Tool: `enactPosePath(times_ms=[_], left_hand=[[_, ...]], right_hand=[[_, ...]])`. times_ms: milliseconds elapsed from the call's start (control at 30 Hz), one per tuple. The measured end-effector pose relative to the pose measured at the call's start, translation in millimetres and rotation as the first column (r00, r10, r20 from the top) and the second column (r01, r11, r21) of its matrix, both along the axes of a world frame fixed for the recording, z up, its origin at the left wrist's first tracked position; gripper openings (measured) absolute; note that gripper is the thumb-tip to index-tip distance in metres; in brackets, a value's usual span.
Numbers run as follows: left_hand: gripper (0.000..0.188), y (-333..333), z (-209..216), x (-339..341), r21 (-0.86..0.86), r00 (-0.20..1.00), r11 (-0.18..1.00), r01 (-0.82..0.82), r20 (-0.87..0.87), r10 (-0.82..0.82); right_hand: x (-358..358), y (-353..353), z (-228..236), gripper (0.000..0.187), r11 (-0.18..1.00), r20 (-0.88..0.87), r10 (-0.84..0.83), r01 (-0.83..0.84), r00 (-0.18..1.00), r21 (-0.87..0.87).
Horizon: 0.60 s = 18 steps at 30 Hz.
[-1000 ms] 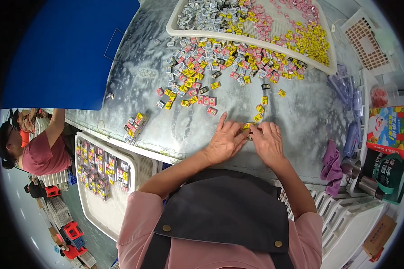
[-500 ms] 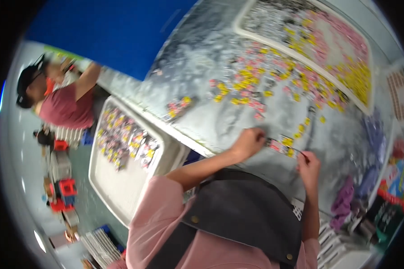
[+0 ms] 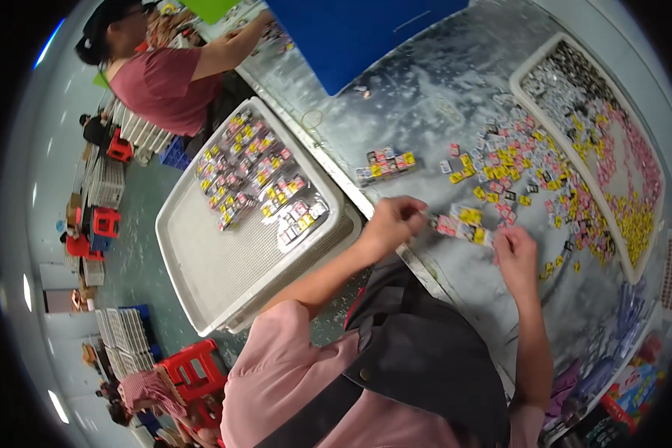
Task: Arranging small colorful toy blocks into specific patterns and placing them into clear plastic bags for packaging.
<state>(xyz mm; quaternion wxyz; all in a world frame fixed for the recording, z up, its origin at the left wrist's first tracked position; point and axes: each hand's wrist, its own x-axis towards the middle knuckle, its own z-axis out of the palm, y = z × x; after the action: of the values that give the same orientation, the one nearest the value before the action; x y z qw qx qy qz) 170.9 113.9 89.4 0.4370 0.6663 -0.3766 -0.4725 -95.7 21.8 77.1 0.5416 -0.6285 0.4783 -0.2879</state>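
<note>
A small clear plastic pack (image 3: 461, 226) of pink, yellow, black and white pieces is between my hands, over the table's near edge. My right hand (image 3: 517, 254) pinches its right end between thumb and fingers. My left hand (image 3: 390, 228) is beside its left end with the fingers curled in; whatever they pinch is too small to make out. Beyond my hands lies a loose spread of small coloured pieces (image 3: 511, 160). A row of packed pieces (image 3: 385, 165) sits on the table past my left hand.
To my left, a white mesh tray (image 3: 201, 287) bears several filled packs (image 3: 246, 168). A large white tray (image 3: 517, 84) of pieces sorted by colour stands at the far right. A blue board (image 3: 351, 37) covers the far table, near a co-worker (image 3: 160, 82) in a dark pink shirt. Red stools (image 3: 194, 366) stand on the floor.
My view has swung left, showing more of the mesh tray. The pack has come toward the table's near edge with my hands. The co-worker's arm still reaches over the table.
</note>
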Motion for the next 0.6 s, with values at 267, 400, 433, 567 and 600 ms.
enactPosePath(times_ms=[267,400,433,567,600], left_hand=[[0.025,11.0,12.6,112.4,-0.065,0.942,0.948,-0.311,0.110,0.317],[0.027,6.0,-6.7,129.4,-0.019,0.927,0.934,-0.356,0.120,0.355],[0.027,5.9,-13.3,131.8,-0.022,0.924,0.931,-0.364,0.115,0.364],[0.034,5.5,-28.5,135.4,0.001,0.953,0.964,-0.268,0.150,0.264],[0.035,7.1,-33.4,137.4,-0.016,0.931,0.971,-0.240,0.280,0.235]], right_hand=[[167.3,-66.4,9.9,0.012,0.963,-0.040,0.263,-0.265,0.964,-0.044],[203.5,-82.2,-6.8,0.017,0.951,-0.237,0.252,-0.286,0.938,-0.118],[209.4,-83.3,-9.2,0.016,0.954,-0.282,0.226,-0.270,0.932,-0.128],[202.9,-94.2,-33.2,0.021,0.937,-0.318,0.225,-0.294,0.921,-0.187],[202.5,-93.9,-28.8,0.026,0.910,-0.399,0.216,-0.332,0.891,-0.249]])
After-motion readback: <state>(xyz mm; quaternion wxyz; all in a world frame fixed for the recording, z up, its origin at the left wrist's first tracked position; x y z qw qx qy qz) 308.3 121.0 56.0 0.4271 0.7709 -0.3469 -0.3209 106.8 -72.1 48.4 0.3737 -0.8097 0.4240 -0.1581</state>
